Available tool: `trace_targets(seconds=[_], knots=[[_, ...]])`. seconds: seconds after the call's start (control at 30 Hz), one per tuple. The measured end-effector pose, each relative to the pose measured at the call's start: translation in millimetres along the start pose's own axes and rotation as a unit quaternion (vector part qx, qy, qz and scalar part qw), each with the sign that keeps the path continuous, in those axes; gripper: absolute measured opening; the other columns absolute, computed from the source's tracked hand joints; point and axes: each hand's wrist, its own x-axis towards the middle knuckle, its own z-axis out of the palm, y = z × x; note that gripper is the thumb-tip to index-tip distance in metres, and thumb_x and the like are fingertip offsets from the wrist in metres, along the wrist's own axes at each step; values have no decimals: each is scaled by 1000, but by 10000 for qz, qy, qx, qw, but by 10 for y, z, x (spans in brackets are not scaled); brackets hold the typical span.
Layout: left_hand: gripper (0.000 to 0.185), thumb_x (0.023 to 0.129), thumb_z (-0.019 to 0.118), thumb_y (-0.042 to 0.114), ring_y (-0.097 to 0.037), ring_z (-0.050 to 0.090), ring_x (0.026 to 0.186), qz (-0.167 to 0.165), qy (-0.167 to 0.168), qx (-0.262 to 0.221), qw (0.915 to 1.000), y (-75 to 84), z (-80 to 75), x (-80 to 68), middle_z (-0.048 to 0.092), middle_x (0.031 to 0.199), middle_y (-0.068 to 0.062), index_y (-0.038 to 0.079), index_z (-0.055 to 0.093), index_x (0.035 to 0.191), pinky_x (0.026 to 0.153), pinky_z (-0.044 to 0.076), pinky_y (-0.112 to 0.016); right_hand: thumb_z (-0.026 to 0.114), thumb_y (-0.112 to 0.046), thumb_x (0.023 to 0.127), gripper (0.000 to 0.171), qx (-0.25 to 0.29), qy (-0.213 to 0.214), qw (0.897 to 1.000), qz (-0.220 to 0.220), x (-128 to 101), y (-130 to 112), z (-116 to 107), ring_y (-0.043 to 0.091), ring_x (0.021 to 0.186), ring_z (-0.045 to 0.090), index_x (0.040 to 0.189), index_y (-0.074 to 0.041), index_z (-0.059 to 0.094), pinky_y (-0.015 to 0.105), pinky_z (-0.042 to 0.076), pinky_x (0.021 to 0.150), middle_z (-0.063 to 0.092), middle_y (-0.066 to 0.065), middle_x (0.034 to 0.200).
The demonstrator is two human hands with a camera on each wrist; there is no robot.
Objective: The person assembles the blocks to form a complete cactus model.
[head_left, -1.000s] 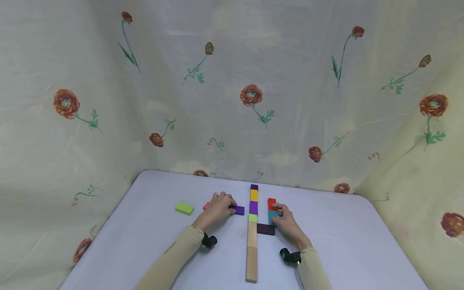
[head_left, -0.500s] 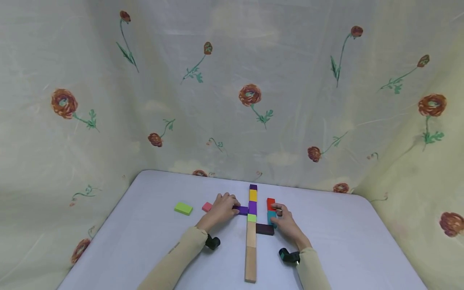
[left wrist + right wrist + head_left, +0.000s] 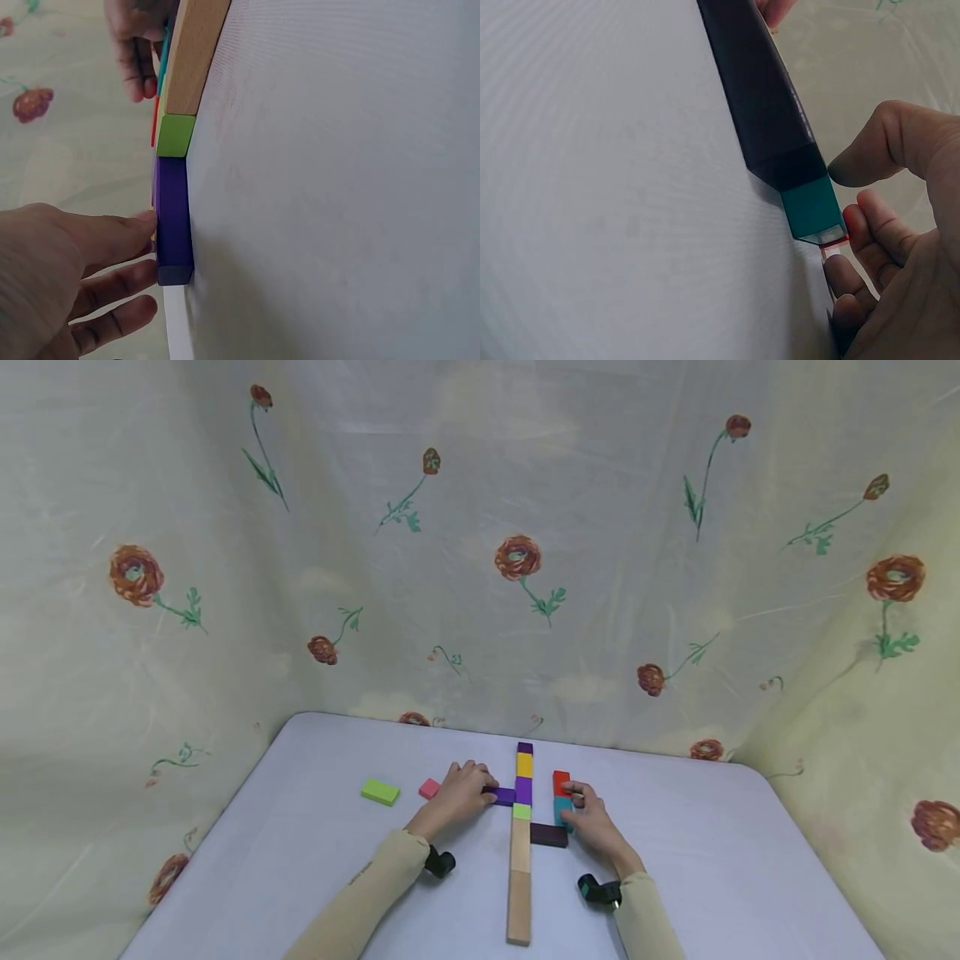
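A straight row of blocks [image 3: 522, 811] runs away from me: two wooden ones, then green, purple, yellow and dark purple. My left hand [image 3: 459, 790] lies left of the row, its straight fingertips [image 3: 142, 225] touching a small purple block [image 3: 504, 795] that lies crosswise against the row. That purple block [image 3: 172, 217] sits just past the green one [image 3: 176, 135]. My right hand [image 3: 591, 821] is on the row's right, with thumb and fingers [image 3: 859, 225] pinching a teal block [image 3: 810, 214]. A red block [image 3: 560, 781] lies beyond the teal one, and a dark brown block [image 3: 761, 97] touches its near end.
A lime green block [image 3: 380, 791] and a small pink block [image 3: 429, 788] lie loose left of my left hand. The white table [image 3: 300, 852] has rounded far corners. Flowered cloth [image 3: 480, 568] hangs close behind and along both sides.
My left hand slid the small purple block to the right until it met the row, uncovering the pink block. My right hand stayed on the teal block.
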Motion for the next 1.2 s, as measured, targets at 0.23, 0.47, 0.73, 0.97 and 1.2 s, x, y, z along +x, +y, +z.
trace_targets(seconds=[0.23, 0.47, 0.73, 0.97, 1.2], knots=[[29, 81, 66, 36, -17, 53, 94, -383, 319, -96, 9987, -99, -119, -58, 62, 101, 2, 19, 69, 104, 80, 36, -38, 57, -11, 83, 52, -85, 32, 10000, 25, 2, -10, 10, 35, 124, 28, 129, -10, 35, 55, 27, 100, 29, 17, 134], [48, 74, 69, 47, -22, 52, 90, -1065, 336, -59, 9937, -346, -473, -302, 59, 94, -2, 9, 61, 103, 81, 34, -43, 56, -10, 83, 51, -56, 40, 10000, 44, -21, -23, 25, 34, 124, 28, 129, -11, 35, 54, 26, 100, 28, 16, 134], [60, 67, 70, 56, -30, 47, 87, -2333, 3, 620, 9704, -636, -751, -684, 51, 84, -13, 1, 55, 84, 79, 33, -46, 57, -10, 82, 51, -86, 32, 9999, -87, -6, 1, 10, 33, 122, 29, 128, -10, 36, 52, 28, 99, 31, 16, 131], [50, 69, 70, 49, -29, 48, 79, -2856, -249, 560, 9564, -869, -752, -852, 51, 75, -12, 1, 58, 74, 77, 33, -47, 56, -11, 83, 50, -225, 83, 9997, -45, 0, -6, 4, 34, 122, 29, 129, -10, 35, 53, 29, 98, 32, 19, 130], [50, 71, 71, 42, -29, 48, 80, -2946, -170, 314, 9550, -987, -693, -855, 53, 78, -13, -3, 59, 86, 79, 35, -48, 57, -11, 83, 50, -268, 93, 9996, -35, -3, -13, 16, 34, 122, 29, 129, -9, 36, 53, 29, 99, 33, 18, 131]])
